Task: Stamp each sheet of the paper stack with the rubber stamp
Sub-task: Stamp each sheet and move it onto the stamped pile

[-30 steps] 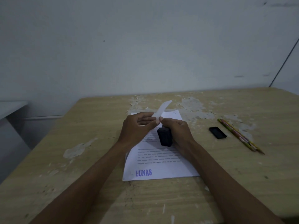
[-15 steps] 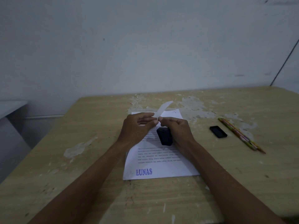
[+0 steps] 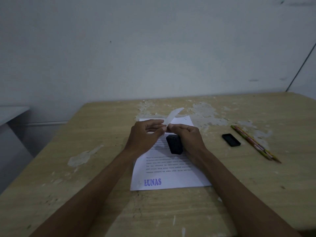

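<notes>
Paper stack (image 3: pixel 168 175) lies near the middle of the table (image 3: pixel 85 194), top sheet printed and marked "LUNAS" at its near left corner. Left hand (image 3: pixel 145 135) and right hand (image 3: pixel 186 135) meet above the stack's far half — both pinch a narrow white paper strip (image 3: pixel 172 115) rising toward the far edge. Rubber stamp (image 3: pixel 174 144), black, sits against the right palm; grip unclear. Toward the right edge — a black cap (image 3: pixel 231 140) beside two pencils (image 3: pixel 254 142).
</notes>
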